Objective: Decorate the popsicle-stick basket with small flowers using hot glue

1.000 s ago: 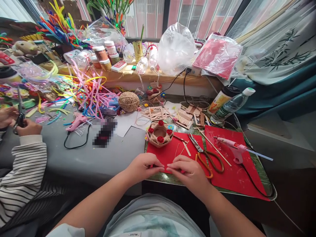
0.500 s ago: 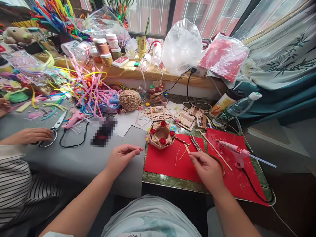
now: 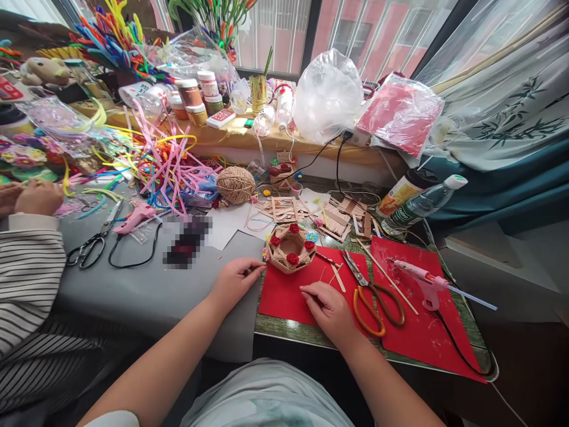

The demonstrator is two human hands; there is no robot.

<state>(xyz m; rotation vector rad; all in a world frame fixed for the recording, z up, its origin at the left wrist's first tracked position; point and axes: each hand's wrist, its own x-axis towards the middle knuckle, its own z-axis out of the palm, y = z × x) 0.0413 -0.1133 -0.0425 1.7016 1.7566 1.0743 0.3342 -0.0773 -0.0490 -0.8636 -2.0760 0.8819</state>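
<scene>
Table point(image 3: 146, 296): grey cover, craft clutter along the far side. Red paper sheet point(image 3: 288, 293) lies at the near edge, right hand point(image 3: 331, 308) resting on it, fingers curled together; whether they pinch anything, cannot tell. Orange-handled scissors point(image 3: 371, 293) just beside that hand, untouched. Stick basket point(image 3: 291, 246) stands on the sheet's far corner, four red paper roses already fixed to its rim; judged well advanced. Left hand point(image 3: 233, 279) near the basket, fingertips pinched on something small.

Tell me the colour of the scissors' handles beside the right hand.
Orange, seen in the head view: scissors beside the right hand.
</scene>
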